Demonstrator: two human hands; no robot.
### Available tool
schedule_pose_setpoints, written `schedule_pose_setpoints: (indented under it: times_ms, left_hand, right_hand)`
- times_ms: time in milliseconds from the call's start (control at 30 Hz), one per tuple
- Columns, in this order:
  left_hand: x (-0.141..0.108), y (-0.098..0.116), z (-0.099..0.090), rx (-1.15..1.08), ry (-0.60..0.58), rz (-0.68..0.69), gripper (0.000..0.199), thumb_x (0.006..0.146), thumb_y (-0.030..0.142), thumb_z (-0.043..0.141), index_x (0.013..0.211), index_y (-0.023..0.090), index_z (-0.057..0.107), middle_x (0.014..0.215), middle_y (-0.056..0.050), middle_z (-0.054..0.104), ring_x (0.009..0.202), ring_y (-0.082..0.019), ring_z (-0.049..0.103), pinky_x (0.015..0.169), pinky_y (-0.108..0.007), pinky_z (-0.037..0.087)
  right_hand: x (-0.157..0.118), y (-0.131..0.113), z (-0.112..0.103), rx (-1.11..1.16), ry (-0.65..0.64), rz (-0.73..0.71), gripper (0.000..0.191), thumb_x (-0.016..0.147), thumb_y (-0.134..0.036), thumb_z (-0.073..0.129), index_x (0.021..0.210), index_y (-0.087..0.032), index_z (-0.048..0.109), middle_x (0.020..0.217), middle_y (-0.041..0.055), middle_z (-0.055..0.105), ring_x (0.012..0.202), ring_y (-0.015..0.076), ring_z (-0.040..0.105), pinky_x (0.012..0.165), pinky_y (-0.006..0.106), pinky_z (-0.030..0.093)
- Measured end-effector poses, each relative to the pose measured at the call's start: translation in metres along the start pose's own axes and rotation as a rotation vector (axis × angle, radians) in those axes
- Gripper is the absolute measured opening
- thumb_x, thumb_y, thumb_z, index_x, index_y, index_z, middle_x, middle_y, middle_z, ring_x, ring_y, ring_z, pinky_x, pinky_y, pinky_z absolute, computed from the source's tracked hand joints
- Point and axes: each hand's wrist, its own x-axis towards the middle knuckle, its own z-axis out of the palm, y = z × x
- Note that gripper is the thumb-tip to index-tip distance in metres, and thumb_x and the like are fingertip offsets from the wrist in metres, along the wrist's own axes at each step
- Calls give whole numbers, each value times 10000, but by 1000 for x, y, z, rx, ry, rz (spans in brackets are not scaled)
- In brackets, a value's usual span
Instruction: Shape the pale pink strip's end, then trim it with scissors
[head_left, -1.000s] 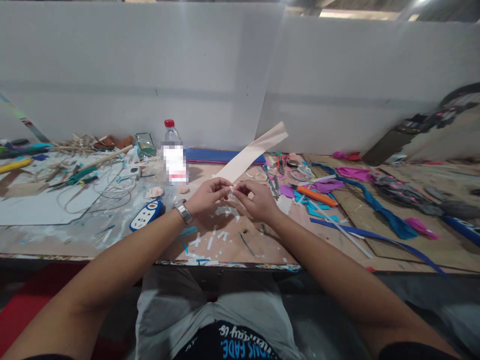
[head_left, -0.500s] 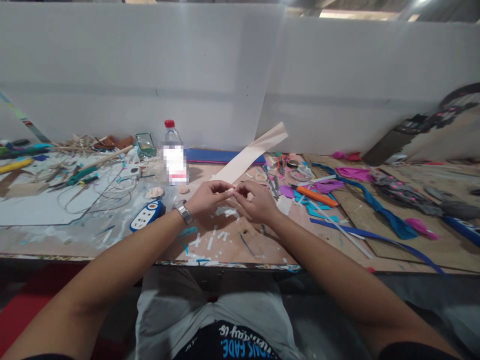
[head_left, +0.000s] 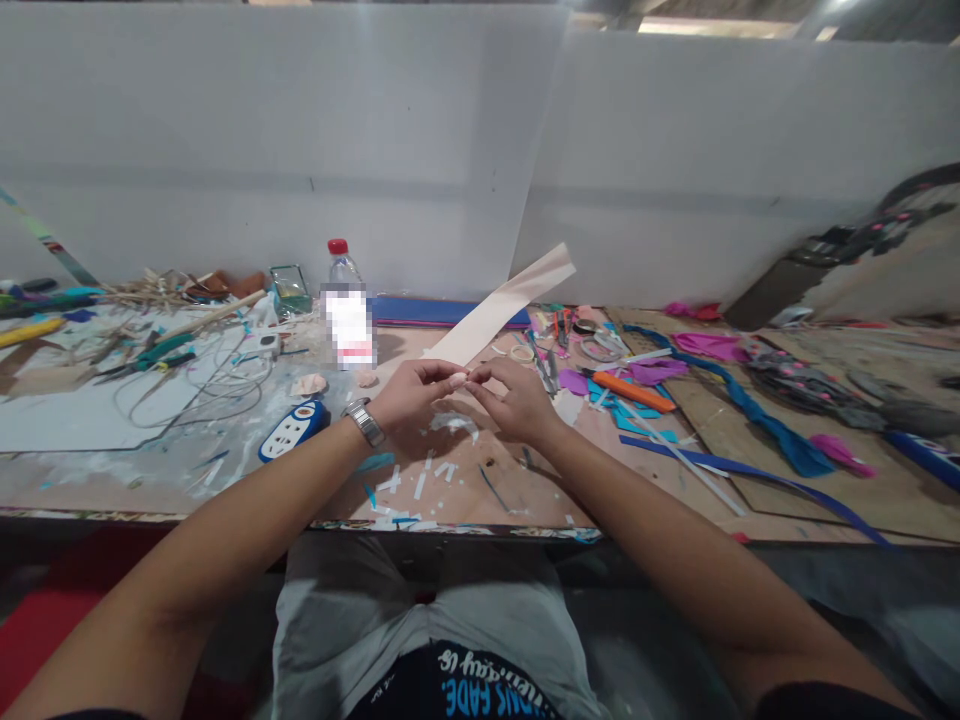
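A long, pale cream strip that looks like crepe paper slants up and to the right from behind my fingers, and its far end stands out over the back of the bench. Its near end is partly hidden by my hands. My left hand, with a metal watch on the wrist, is closed in a pinch at this end. Thumb and forefinger of my right hand are pressed together there too, and the fingertips of both hands meet. Small white paper scraps lie on the bench beneath them.
A red-capped bottle and a blue-and-white power socket stand to the left, near pliers and wire. On the right lie an orange cutter, a tape roll, a blue strip and coloured paper. A white panel rises behind.
My fingertips have shifted very slightly where they meet at the strip's near end. The strip and the things on the bench look the same.
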Motion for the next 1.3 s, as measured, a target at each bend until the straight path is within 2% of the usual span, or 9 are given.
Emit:
schedule_pose_setpoints:
  times_ms: [200, 367, 667, 933, 1100, 1300]
  left_hand:
    - [-1, -1, -2, 39, -22, 41, 413, 850, 498, 721, 1078, 157, 770, 1060, -111, 769, 933, -203, 683, 862, -336, 509]
    - [-1, 0, -5, 167, -23, 97, 389, 880, 498, 684, 1059, 168, 787, 1056, -100, 772, 967, -227, 684, 860, -332, 498]
    - [3, -12, -7, 306, 5, 253, 326, 932, 472, 618, 1035, 220, 798, 1033, -83, 749, 941, -200, 676, 847, -316, 499]
    - [3, -4, -7, 187, 65, 158, 352, 811, 487, 758, 945, 164, 800, 967, -106, 742, 856, -189, 668, 725, -282, 507]
    - [0, 0, -2, 209, 132, 86, 357, 810, 477, 755, 935, 146, 796, 922, -111, 769, 754, -177, 660, 685, -285, 505]
    - [-3, 0, -2, 239, 71, 78, 406, 805, 531, 749, 994, 175, 799, 964, -108, 776, 750, -172, 658, 666, -275, 491]
  right_hand:
    - [0, 1, 1, 8, 17, 2, 213, 938, -392, 648, 832, -208, 660, 830, 54, 710, 800, 206, 637, 769, 350, 459]
    - [0, 0, 1, 27, 3, 10, 235, 942, -419, 634, 825, -217, 655, 818, 52, 704, 795, 207, 636, 770, 358, 465]
    - [0, 2, 2, 11, -11, 23, 222, 931, -411, 649, 822, -218, 653, 823, 50, 702, 799, 210, 634, 770, 359, 462]
    - [-1, 8, 5, 0, -15, -10, 185, 939, -395, 639, 914, -213, 662, 903, 67, 711, 872, 223, 637, 820, 372, 465]
    - [-1, 5, 4, -9, -30, 24, 208, 947, -415, 624, 887, -218, 653, 886, 63, 706, 857, 219, 629, 806, 368, 459]
    - [-1, 8, 5, 29, -10, 31, 274, 936, -477, 650, 830, -224, 647, 836, 47, 703, 832, 215, 629, 798, 367, 453]
